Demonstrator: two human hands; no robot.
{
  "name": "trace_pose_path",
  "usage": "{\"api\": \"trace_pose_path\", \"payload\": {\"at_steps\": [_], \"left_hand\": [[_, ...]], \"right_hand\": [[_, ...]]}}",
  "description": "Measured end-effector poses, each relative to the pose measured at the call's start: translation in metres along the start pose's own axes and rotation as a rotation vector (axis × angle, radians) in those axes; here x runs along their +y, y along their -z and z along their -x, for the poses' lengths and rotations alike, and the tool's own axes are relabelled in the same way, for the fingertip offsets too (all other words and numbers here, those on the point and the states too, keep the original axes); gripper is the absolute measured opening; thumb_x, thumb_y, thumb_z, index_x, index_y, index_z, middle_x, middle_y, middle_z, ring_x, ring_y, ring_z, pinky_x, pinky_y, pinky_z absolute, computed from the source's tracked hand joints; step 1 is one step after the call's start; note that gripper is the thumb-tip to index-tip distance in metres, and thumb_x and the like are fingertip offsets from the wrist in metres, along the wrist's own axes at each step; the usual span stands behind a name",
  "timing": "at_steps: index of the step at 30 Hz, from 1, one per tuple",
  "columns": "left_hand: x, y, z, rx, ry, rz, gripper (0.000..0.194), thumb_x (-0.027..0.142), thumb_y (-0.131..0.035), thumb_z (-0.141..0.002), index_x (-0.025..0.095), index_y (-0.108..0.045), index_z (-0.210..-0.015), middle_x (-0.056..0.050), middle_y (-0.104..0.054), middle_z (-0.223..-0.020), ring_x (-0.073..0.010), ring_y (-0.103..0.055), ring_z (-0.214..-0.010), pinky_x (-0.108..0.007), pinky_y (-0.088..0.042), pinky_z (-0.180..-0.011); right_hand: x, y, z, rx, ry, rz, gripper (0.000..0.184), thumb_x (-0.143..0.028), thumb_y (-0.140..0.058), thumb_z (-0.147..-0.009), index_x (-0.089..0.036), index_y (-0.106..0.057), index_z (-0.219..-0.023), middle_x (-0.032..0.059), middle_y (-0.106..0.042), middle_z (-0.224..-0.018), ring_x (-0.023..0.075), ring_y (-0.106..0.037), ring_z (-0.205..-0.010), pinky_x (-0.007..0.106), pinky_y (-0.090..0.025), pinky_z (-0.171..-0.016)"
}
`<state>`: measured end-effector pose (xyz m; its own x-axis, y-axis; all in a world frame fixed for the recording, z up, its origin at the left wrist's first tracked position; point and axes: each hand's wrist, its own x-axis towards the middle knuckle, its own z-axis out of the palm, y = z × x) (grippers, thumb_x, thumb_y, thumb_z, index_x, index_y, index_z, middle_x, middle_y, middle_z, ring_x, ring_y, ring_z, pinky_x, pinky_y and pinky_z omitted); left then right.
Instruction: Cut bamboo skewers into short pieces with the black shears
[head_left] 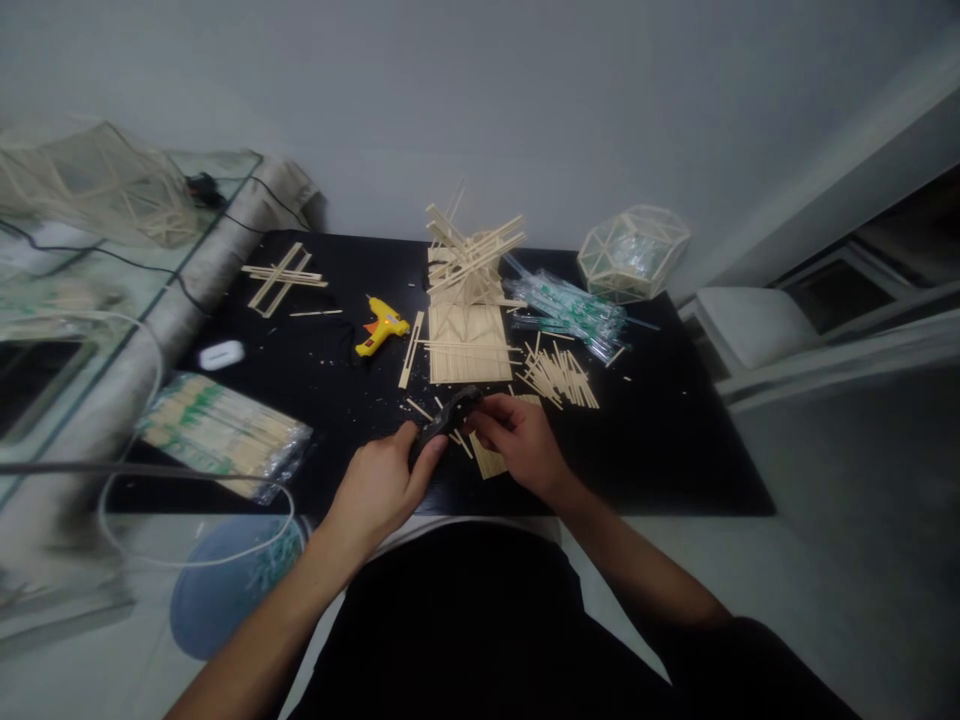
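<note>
My left hand [382,485] is wrapped round a black hand tool [448,412], its exact kind too dark to make out. At the tool's far end, the fingers of my right hand [521,440] are pinched together; what they hold is hidden. Under my hands lie loose wooden sticks [461,445] and a small slatted wooden piece [489,460]. Just beyond is a flat mat of sticks [469,355], with a pile of crossed chopstick-like sticks [480,255] at its back end. A yellow glue gun [382,325] lies left of the mat.
The black table [637,450] also bears cut sticks [562,375], plastic wrappers [574,305], a wooden-framed polyhedron [634,250], a white case [222,354] and a packet of chopsticks [225,430]. A white cable [202,562] loops over a blue bin [217,590] at left.
</note>
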<state>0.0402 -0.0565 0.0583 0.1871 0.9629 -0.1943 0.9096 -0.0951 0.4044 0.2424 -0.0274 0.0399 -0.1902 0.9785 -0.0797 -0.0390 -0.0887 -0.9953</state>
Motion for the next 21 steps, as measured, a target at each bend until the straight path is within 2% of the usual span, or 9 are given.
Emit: {"api": "trace_pose_path", "payload": {"at_steps": [5, 8, 14, 21], "left_hand": [[-0.002, -0.001, -0.001, -0.003, 0.010, -0.047, 0.044, 0.055, -0.029, -0.106, 0.021, -0.055, -0.094, -0.010, -0.072, -0.079, -0.0285, -0.071, -0.072, -0.034, -0.042, -0.067], [-0.001, -0.001, -0.001, -0.002, 0.002, -0.050, 0.043, 0.054, -0.031, -0.106, 0.021, -0.056, -0.094, -0.011, -0.073, -0.081, -0.0289, -0.072, -0.074, -0.034, -0.043, -0.068], [-0.005, -0.004, 0.000, 0.008, -0.030, -0.019, 0.042, 0.053, -0.031, -0.105, 0.021, -0.055, -0.095, -0.011, -0.073, -0.085, -0.0291, -0.072, -0.077, -0.035, -0.045, -0.068], [-0.011, -0.005, 0.000, 0.053, -0.097, 0.035, 0.038, 0.051, -0.034, -0.104, 0.020, -0.056, -0.100, -0.010, -0.073, -0.089, -0.0280, -0.072, -0.082, -0.036, -0.049, -0.073]], "right_hand": [[0.005, -0.003, 0.002, 0.045, 0.033, 0.022, 0.022, -0.039, -0.077, -0.085, -0.019, -0.075, -0.094, 0.0044, -0.076, -0.083, 0.0139, -0.063, -0.066, 0.027, -0.048, -0.060], [0.004, -0.004, 0.005, 0.082, 0.074, 0.102, 0.015, -0.034, -0.075, -0.085, -0.019, -0.077, -0.089, 0.0039, -0.076, -0.082, 0.0155, -0.065, -0.071, 0.027, -0.049, -0.064], [-0.006, 0.000, 0.007, 0.021, 0.075, 0.173, 0.019, -0.033, -0.070, -0.089, -0.018, -0.074, -0.078, 0.0005, -0.068, -0.068, 0.0123, -0.056, -0.060, 0.025, -0.042, -0.059], [-0.009, 0.001, 0.006, -0.078, 0.046, 0.087, 0.042, -0.055, -0.071, -0.089, -0.018, -0.068, -0.070, -0.0019, -0.057, -0.060, 0.0102, -0.042, -0.055, 0.025, -0.033, -0.053]]}}
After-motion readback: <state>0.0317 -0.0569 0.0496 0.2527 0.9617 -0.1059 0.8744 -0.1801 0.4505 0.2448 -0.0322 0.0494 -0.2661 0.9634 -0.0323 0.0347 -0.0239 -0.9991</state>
